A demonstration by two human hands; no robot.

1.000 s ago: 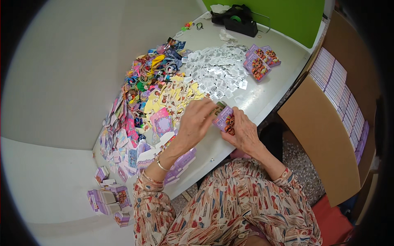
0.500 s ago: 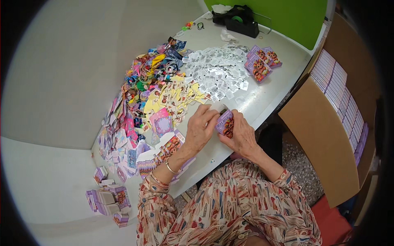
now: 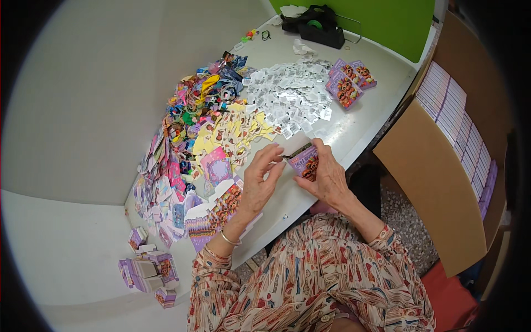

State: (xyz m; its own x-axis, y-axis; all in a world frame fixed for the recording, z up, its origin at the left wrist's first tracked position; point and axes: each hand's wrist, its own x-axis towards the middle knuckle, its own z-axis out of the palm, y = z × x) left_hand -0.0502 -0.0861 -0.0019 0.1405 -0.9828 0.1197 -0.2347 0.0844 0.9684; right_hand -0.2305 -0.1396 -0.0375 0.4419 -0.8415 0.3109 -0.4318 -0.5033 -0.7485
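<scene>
A small purple carton (image 3: 305, 161) with printed characters on its front is held upright in my right hand (image 3: 330, 180), thumb on one side and fingers behind. Its top flap stands up and the top is not closed. Beside that opening is my left hand (image 3: 262, 180), its fingers bent and spread from the thumb, with nothing visible between them. The fingertips are close to the carton's edge; whether they touch it I cannot tell. Beneath my left wrist lies a fanned stack of flat purple cartons (image 3: 213, 217).
White printed slips (image 3: 290, 94) form a heap beyond my hands. Yellow cut-outs (image 3: 227, 133) and colourful trinkets (image 3: 185, 110) are piled to its left. Several finished-looking cartons (image 3: 345, 91) and a black tape dispenser (image 3: 323, 36) sit farther back. A cardboard box (image 3: 437, 193) packed with cartons stands right.
My left hand has drawn back a little from the carton, and its fingers have spread. My right hand still holds the carton, with more of its front showing.
</scene>
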